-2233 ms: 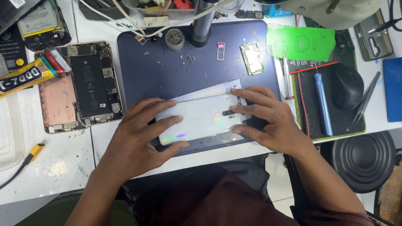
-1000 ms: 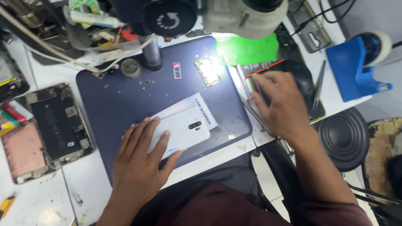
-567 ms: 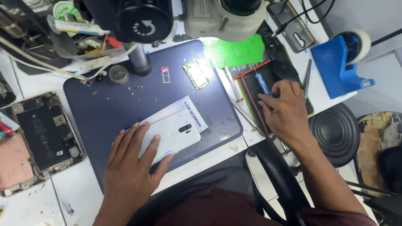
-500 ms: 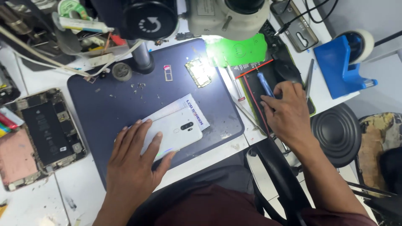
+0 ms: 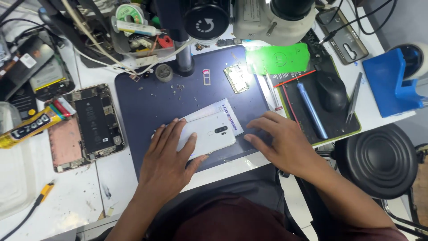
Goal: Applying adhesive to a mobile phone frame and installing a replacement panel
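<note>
The white phone (image 5: 209, 136) lies back-up on the dark mat (image 5: 147, 102), near-centre of the worktop, unopened. Left hand (image 5: 171, 163) presses it flat; right hand (image 5: 283, 145) rests beside, released.

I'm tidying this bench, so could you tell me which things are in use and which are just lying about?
In use: white phone under the left hand; right hand on the dark blue mat.

Lying about: opened phone, glue tube, blue pen tool, green pad, circuit board.
</note>
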